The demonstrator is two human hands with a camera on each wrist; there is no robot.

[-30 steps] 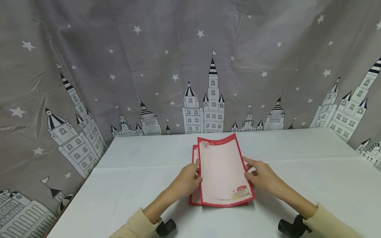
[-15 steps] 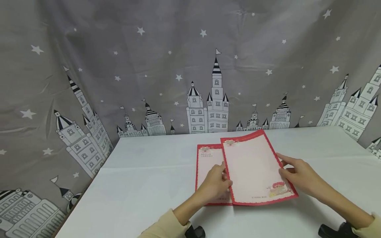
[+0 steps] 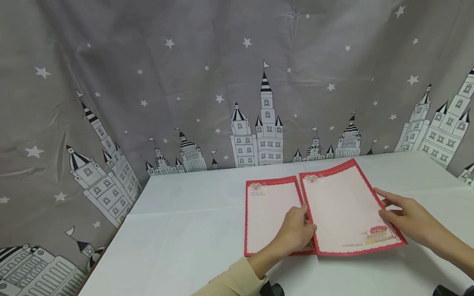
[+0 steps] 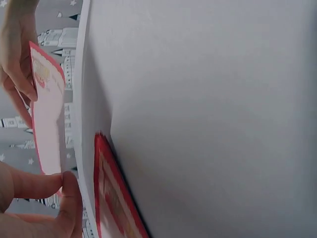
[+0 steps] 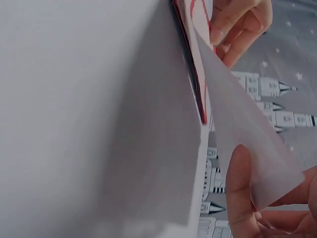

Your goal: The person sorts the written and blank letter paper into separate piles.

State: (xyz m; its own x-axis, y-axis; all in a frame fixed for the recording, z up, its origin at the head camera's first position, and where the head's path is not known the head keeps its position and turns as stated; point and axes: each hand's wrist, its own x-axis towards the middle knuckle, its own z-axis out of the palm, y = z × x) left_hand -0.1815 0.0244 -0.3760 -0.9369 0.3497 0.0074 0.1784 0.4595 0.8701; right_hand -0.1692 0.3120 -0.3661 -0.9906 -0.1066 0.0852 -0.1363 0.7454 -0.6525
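Note:
A sheet of letter paper [image 3: 344,209] with a red border and pale pink middle is stretched between both hands, lifted off the table. At its left edge my left hand [image 3: 296,230] pinches it between thumb and fingers. My right hand [image 3: 407,213] grips the opposite edge, low down. The sheet's top right corner curves upward, and its plain pale back [image 5: 242,109] faces the right wrist camera. Left of it, a stack of matching red-bordered paper [image 3: 270,218] lies on the table, partly covered by the left hand. In the left wrist view the stack's [image 4: 106,193] corner shows below the raised sheet.
The white-covered table [image 3: 177,230] spreads out on both sides of the paper. Behind it hangs a grey curtain [image 3: 185,82] printed with stars and castles. Dark wrist mounts [image 3: 272,290] show beneath the sleeves.
Both hands have carried the top sheet rightward from over the stack to beside it, uncovering most of the stack. The head view has also shifted slightly.

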